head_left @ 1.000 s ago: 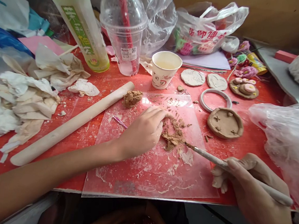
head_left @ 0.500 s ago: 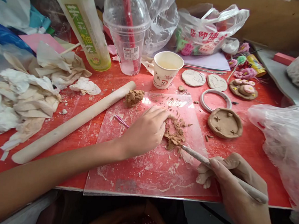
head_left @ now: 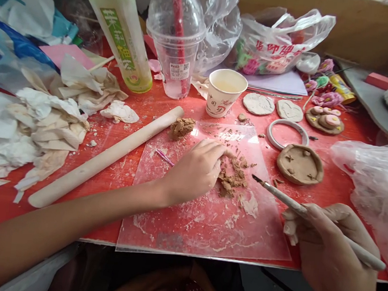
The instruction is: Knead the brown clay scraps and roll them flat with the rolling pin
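Clock centred on the clear sheet, 12 at its far edge.

Item: right hand (head_left: 337, 253), 4 o'clock; fingers closed in a pencil-like grip on the slim tool.
Item: slim tool (head_left: 292, 205), smeared handle, dark tip clear of the crumbs at 10 o'clock from the hand; probably light and stiff, best held low on the shaft.
Item: clear sheet (head_left: 186, 228), smeared; likely firm, to be steadied by an edge.
Item: clay crumbs (head_left: 231, 182), 2 o'clock; apparently soft and crumbly, better gathered than pinched.
Item: left hand (head_left: 197, 166), 11 o'clock; index finger extended to the crumbs, others curled, contents hidden.
Item: clay dish (head_left: 300, 164), 2 o'clock, off the sheet; likely fragile, to be lifted from beneath.
Item: clay lump (head_left: 182, 128), 11 o'clock; seemingly dense, graspable whole.
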A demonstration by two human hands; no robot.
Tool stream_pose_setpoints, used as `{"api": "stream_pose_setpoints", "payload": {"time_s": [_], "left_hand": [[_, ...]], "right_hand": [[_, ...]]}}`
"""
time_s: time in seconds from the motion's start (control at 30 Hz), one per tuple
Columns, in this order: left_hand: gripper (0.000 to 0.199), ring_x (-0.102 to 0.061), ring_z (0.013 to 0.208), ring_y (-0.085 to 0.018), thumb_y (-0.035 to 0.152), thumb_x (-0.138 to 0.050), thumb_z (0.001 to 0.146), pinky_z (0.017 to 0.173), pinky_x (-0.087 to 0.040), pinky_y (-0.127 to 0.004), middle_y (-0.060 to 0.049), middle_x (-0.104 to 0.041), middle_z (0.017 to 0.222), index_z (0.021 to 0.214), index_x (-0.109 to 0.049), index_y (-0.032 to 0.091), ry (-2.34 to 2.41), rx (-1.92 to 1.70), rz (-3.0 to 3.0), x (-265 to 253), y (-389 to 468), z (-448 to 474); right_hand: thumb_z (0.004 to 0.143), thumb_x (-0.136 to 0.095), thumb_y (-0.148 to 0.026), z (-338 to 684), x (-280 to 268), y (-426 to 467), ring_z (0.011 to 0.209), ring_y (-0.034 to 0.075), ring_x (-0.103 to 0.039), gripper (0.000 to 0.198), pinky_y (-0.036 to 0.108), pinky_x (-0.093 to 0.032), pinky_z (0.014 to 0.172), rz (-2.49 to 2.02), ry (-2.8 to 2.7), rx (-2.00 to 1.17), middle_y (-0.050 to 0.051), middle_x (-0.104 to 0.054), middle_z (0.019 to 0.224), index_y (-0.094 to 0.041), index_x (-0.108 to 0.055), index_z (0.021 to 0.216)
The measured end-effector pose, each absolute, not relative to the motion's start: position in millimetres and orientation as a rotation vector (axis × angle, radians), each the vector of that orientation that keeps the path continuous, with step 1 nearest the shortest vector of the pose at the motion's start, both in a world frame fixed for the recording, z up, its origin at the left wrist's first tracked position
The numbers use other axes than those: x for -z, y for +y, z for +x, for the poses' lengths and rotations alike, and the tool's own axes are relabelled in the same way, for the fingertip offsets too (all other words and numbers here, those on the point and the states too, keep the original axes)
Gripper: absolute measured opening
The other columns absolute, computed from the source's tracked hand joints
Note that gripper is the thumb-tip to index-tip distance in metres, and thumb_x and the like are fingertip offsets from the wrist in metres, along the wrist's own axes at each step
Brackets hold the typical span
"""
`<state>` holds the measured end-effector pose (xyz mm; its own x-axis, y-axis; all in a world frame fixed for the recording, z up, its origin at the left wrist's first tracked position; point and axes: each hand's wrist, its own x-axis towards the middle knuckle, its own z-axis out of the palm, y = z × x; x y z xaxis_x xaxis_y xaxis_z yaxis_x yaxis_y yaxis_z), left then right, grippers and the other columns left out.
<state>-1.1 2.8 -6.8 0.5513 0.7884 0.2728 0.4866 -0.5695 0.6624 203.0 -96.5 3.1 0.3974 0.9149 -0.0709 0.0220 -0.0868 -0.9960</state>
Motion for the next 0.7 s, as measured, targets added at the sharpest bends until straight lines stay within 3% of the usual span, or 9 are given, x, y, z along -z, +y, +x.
{"api": "stream_pose_setpoints", "payload": {"time_s": [0.2,0.33,0.43,0.57,0.7], "left_hand": [[0.026,-0.051,0.104,-0.015,0.004,-0.038,0.087,0.095,-0.042,-0.032,-0.006,-0.059,0.104,0.103,-0.055,0.013,1.029,-0.763,2.255,6.1,2.4,-1.1],[0.026,-0.052,0.102,-0.016,0.004,-0.038,0.086,0.094,-0.042,-0.033,-0.006,-0.06,0.103,0.102,-0.056,0.013,1.033,-0.755,2.235,5.6,2.7,-1.1],[0.026,-0.052,0.103,-0.016,0.004,-0.038,0.086,0.095,-0.042,-0.033,-0.007,-0.06,0.104,0.102,-0.056,0.013,1.029,-0.765,2.229,5.4,2.7,-1.2],[0.027,-0.053,0.104,-0.016,0.004,-0.037,0.086,0.095,-0.043,-0.034,-0.006,-0.06,0.105,0.104,-0.056,0.014,1.029,-0.783,2.201,4.3,2.2,-1.6],[0.029,-0.054,0.106,-0.016,0.004,-0.035,0.087,0.095,-0.044,-0.035,-0.007,-0.06,0.108,0.105,-0.056,0.015,1.01,-0.832,2.174,3.0,1.8,-2.6]], "right_hand": [[0.075,-0.065,-0.036,211.7,1.9,-82.6,0.065,0.012,-0.061,0.016,0.019,-0.05,0.057,-1.686,-1.384,-0.648,0.001,-0.064,0.074,-0.023,-0.062,0.084],[0.076,-0.065,-0.028,214.1,5.8,-88.8,0.071,0.012,-0.063,0.013,0.018,-0.049,0.06,-1.563,-1.605,-0.578,0.0,-0.066,0.086,-0.024,-0.061,0.088],[0.078,-0.063,-0.021,217.0,6.1,-95.5,0.072,0.012,-0.063,0.009,0.018,-0.049,0.062,-1.416,-1.745,-0.615,0.0,-0.065,0.082,-0.024,-0.062,0.086],[0.077,-0.063,-0.018,219.4,5.9,-87.6,0.065,0.013,-0.061,0.007,0.022,-0.049,0.057,-1.381,-1.565,-0.685,-0.001,-0.063,0.072,-0.023,-0.059,0.075],[0.077,-0.065,-0.021,218.4,7.4,-65.5,0.068,0.013,-0.061,0.008,0.023,-0.048,0.059,-1.453,-1.545,-0.611,0.0,-0.064,0.081,-0.022,-0.061,0.084]]}}
